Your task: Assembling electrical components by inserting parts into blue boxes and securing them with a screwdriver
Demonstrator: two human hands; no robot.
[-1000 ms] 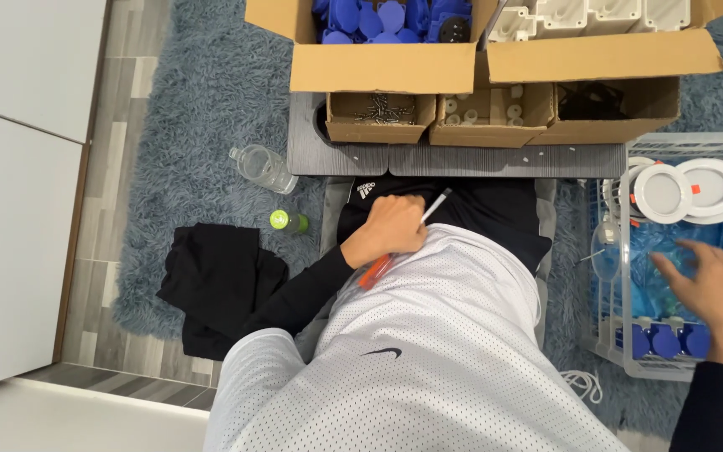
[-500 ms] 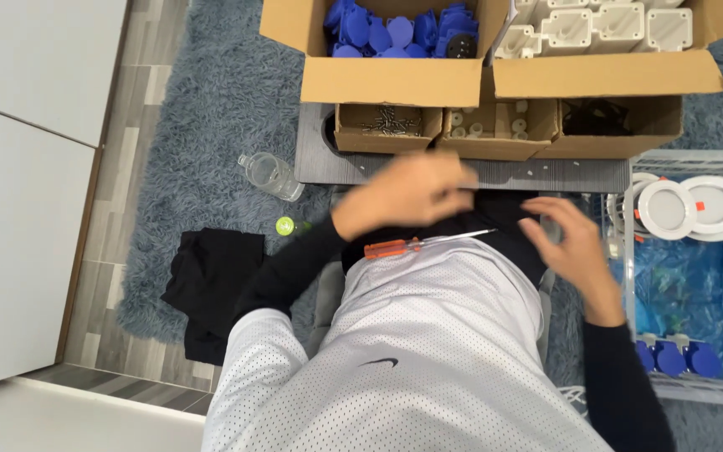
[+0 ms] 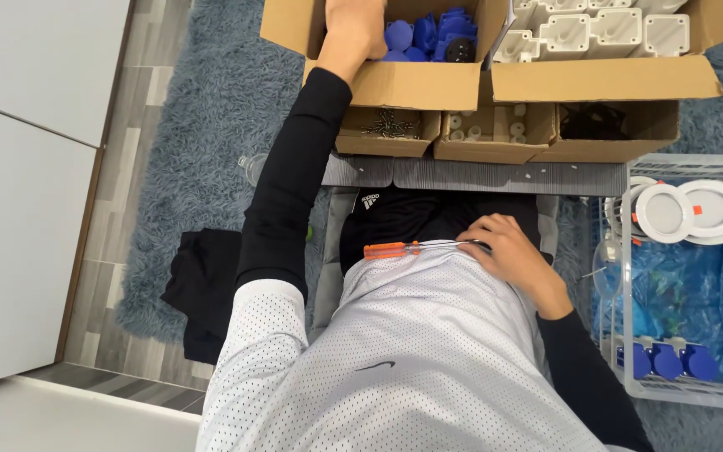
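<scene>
While the left hand point(image 3: 353, 29) digs among blue parts point(image 3: 428, 38), the screwdriver point(image 3: 403, 249) touches the right hand point(image 3: 508, 251).

A: so what colours have we got? the rug point(image 3: 202, 125) is a shaggy grey-blue; the cardboard boxes point(image 3: 395, 84) are plain tan; the parts point(image 3: 428, 38) in the left box are bright blue, the ones point(image 3: 596, 25) in the right box white.

B: yep; screwdriver point(image 3: 391, 249) has an orange see-through handle; shirt point(image 3: 395, 360) is white mesh with tiny dots over black sleeves point(image 3: 290, 184); shorts point(image 3: 428, 219) black; the round lights point(image 3: 692, 211) are white with little orange clips; the bag point(image 3: 688, 297) in the clear bin is blue.
</scene>
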